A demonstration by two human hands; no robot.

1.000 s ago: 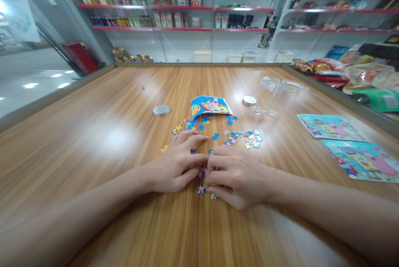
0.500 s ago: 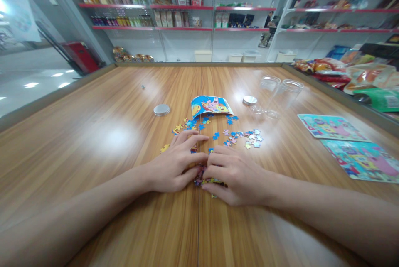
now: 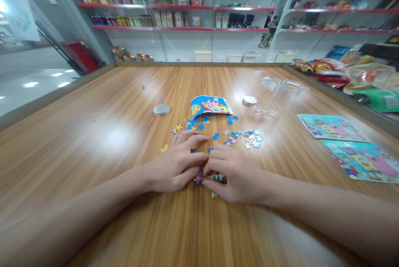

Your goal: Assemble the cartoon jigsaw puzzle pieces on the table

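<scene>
In front of the curled card (image 3: 212, 106), I see the right hand (image 3: 235, 171) pinching puzzle pieces (image 3: 217, 177), the left hand (image 3: 178, 162) loosely spread alongside.

Ahead and right of the fingers (image 3: 198, 138), two clear round-mouthed jars (image 3: 282, 100) near a flat silver lid (image 3: 249, 100); ahead and left, another round silver lid (image 3: 161, 110); far beyond, white shelves with red edges (image 3: 183, 30); far right, heaped colourful packets (image 3: 330, 67)

Two bare hands (image 3: 179, 162) (image 3: 237, 173), slender fingers (image 3: 197, 138), narrow wrists (image 3: 146, 178), long bare forearms (image 3: 107, 203)
</scene>
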